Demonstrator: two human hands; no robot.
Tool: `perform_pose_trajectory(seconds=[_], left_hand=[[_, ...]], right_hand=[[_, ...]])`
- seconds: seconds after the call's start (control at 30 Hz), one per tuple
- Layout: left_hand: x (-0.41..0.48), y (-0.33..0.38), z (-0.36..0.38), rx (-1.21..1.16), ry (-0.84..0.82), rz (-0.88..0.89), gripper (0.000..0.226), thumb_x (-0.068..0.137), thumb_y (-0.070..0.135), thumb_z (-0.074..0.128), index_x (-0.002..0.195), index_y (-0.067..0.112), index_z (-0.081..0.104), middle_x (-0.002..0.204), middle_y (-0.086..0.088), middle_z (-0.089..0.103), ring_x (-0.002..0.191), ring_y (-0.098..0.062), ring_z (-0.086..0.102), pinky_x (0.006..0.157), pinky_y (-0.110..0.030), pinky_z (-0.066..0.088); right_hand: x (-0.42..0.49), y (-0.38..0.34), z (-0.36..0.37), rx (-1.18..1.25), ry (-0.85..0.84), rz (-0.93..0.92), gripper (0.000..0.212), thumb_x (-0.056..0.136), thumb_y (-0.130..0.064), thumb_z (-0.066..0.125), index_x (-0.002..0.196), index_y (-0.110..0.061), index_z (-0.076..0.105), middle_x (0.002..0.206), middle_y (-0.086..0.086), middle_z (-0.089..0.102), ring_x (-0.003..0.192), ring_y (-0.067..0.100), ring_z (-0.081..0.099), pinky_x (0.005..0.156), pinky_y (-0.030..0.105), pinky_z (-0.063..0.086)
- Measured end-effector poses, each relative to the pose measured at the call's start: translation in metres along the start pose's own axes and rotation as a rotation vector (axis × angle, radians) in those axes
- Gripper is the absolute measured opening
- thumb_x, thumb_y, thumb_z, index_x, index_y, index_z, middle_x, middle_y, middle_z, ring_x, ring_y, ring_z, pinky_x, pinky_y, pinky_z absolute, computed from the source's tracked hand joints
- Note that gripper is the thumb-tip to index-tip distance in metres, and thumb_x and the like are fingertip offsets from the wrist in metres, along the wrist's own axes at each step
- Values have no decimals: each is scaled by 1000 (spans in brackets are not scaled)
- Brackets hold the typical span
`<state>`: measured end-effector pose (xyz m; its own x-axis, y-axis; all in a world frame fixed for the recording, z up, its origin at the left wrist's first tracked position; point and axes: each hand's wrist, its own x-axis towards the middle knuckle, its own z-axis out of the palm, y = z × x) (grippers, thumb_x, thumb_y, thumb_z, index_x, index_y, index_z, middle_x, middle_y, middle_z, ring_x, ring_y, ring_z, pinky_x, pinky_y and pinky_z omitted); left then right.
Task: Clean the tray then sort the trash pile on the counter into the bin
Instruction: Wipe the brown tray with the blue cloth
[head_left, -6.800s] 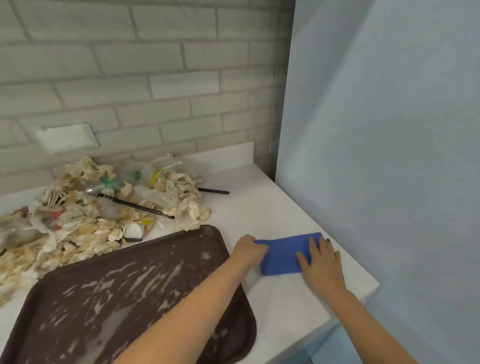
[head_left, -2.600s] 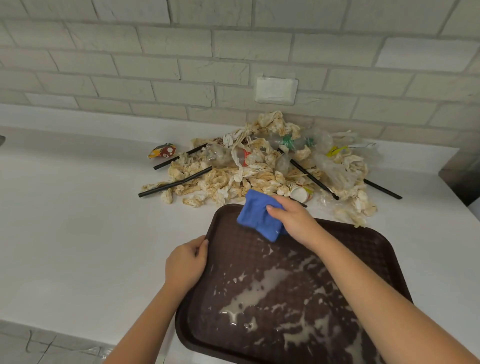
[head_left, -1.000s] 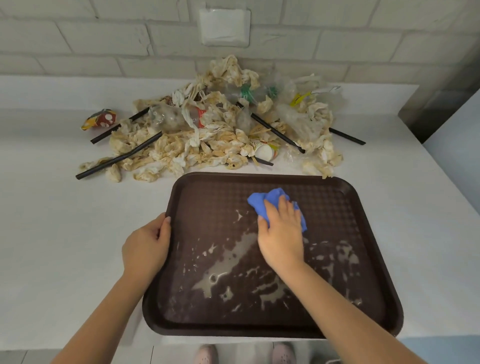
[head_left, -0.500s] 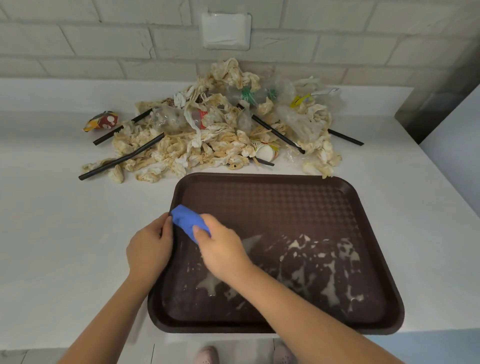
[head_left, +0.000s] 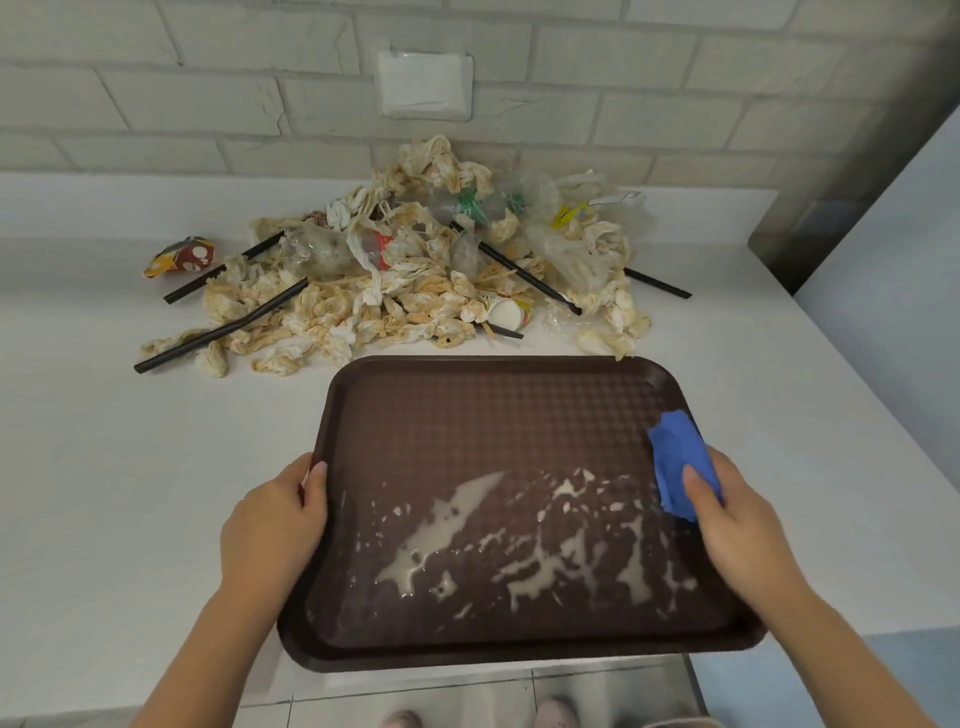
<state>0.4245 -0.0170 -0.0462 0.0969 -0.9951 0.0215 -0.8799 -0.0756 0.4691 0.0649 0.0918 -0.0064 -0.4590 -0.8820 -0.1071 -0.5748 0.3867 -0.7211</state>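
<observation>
Barely started: the tray (head_left: 498, 410) on the counter (head_left: 104, 467) is clean across its far half, milky spill covering the near half. Her right hand (head_left: 727, 514) grips the cloth (head_left: 672, 457) at the right rim; left hand (head_left: 272, 525) clasps the left rim. Behind, the trash pile (head_left: 405, 275) lies unsorted.

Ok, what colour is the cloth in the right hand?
Blue; the crumpled blue cloth shows best in the head view.

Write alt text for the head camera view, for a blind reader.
A person's right hand holds a blue cloth at the right edge of a brown tray streaked with pale liquid; the left hand grips its left rim. A trash pile lies behind.
</observation>
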Motion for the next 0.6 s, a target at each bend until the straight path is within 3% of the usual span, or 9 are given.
perform_pose_trajectory(seconds=[0.07, 0.13, 0.27, 0.43, 0.53, 0.6], left_hand=[[-8, -1, 2, 28, 11, 6, 34, 99, 36, 30, 116, 26, 59, 65, 0, 62, 62, -23, 57, 56, -31, 47], [-10, -2, 4, 39, 22, 2, 35, 99, 35, 29, 118, 27, 57, 64, 0, 62, 61, -24, 58, 54, -31, 46], [-9, -2, 4, 61, 14, 38, 34, 99, 35, 26, 115, 25, 55, 58, 1, 58, 57, -22, 56, 53, -31, 46], [-7, -5, 5, 58, 21, 45, 34, 100, 35, 26, 111, 23, 55, 58, 1, 57, 56, -21, 55, 49, -29, 41], [-9, -4, 2, 14, 5, 28, 36, 100, 34, 26, 119, 26, 56, 71, -2, 65, 68, -25, 60, 57, -30, 43], [-9, -1, -3, -68, -47, -16, 39, 101, 34, 27, 130, 28, 53, 97, -5, 70, 91, -28, 63, 70, -31, 44]], right_hand=[[-4, 11, 14, -139, -52, -99, 47, 99, -28, 38, 145, -26, 32, 142, -10, 39, 130, 13, 37, 104, 29, 30], [-2, 17, 30, -247, -18, -143, 49, 99, -27, 37, 147, -23, 30, 153, -2, 27, 140, 16, 25, 116, 34, 19], [2, 12, 58, -292, 132, -60, 41, 97, -28, 35, 137, -18, 41, 147, 13, 34, 132, 33, 35, 108, 47, 34], [-2, -17, 95, -340, 101, -135, 41, 97, -18, 43, 137, -10, 44, 148, 19, 32, 137, 37, 28, 114, 51, 25], [-9, -39, 125, -377, 24, -231, 49, 96, -28, 32, 139, -9, 43, 150, 20, 28, 141, 36, 23, 119, 42, 10], [-12, -55, 137, -374, -37, -267, 61, 91, -38, 21, 142, -11, 39, 154, 18, 22, 143, 34, 17, 118, 38, 5]])
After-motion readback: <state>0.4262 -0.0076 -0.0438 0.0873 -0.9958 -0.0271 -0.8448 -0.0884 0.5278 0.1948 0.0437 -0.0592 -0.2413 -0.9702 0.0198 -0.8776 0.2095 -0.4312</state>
